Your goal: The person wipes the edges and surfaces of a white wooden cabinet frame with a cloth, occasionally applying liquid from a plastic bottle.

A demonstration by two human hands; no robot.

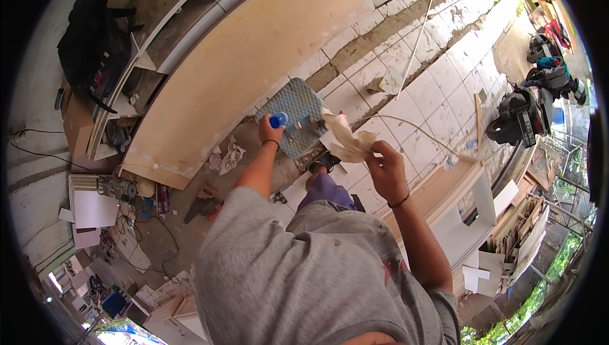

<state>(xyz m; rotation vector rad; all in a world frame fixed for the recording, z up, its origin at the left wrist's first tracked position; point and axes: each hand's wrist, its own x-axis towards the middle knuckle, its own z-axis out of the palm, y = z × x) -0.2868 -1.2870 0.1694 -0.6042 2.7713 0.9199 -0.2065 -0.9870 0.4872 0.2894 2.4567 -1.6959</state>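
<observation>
My left hand [269,132] is closed around a small blue plastic bottle [279,119], its round top facing up. The hand is over the near left part of a blue-grey patterned mat or seat [295,94], close to the edge of a long beige board [247,59]. My right hand [385,166], raised to the right, pinches a crumpled cream cloth [346,137] between thumb and fingers. The cloth hangs toward the mat and hides part of its right side. Small dark objects [314,124] lie on the mat, too small to name.
Crumpled paper [227,156] and a handsaw [203,205] lie on the floor at left. A pale cabinet frame [453,212] stands at right. A hose [419,128] crosses the tiles. A black backpack [95,50] is at far left, a motorcycle [520,116] at far right.
</observation>
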